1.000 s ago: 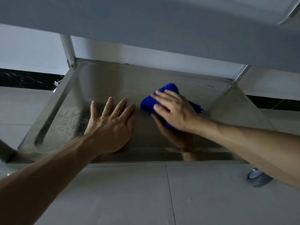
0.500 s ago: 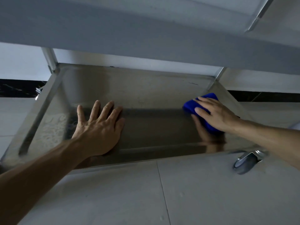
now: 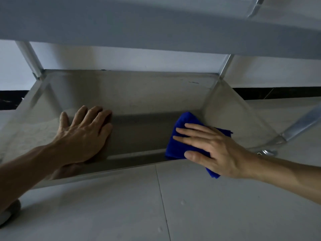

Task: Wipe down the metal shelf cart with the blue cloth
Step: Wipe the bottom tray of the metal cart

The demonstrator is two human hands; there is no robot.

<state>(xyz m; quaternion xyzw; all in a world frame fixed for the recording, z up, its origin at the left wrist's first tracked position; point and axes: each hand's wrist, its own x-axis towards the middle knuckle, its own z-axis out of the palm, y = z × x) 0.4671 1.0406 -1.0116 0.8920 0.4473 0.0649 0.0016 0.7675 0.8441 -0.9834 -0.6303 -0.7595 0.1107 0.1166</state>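
Observation:
The metal shelf cart's bottom shelf (image 3: 139, 101) is a shiny steel tray low over the floor, seen from under the shelf above. A folded blue cloth (image 3: 178, 136) lies on its front right part, reaching over the front rim. My right hand (image 3: 213, 148) presses flat on the cloth with straight fingers pointing left. My left hand (image 3: 85, 134) rests flat on the shelf's left half, fingers spread and straight, holding nothing.
The upper shelf (image 3: 156, 23) hangs close overhead across the top. Upright posts stand at the back left (image 3: 29, 58) and back right (image 3: 225, 66). A caster (image 3: 268, 152) shows under the right front corner, another (image 3: 8, 213) at bottom left. Grey floor tiles (image 3: 173, 206) lie in front.
My right hand slid the blue cloth from the shelf's middle to the far right, then back toward the front rim. My left hand stayed flat on the left side.

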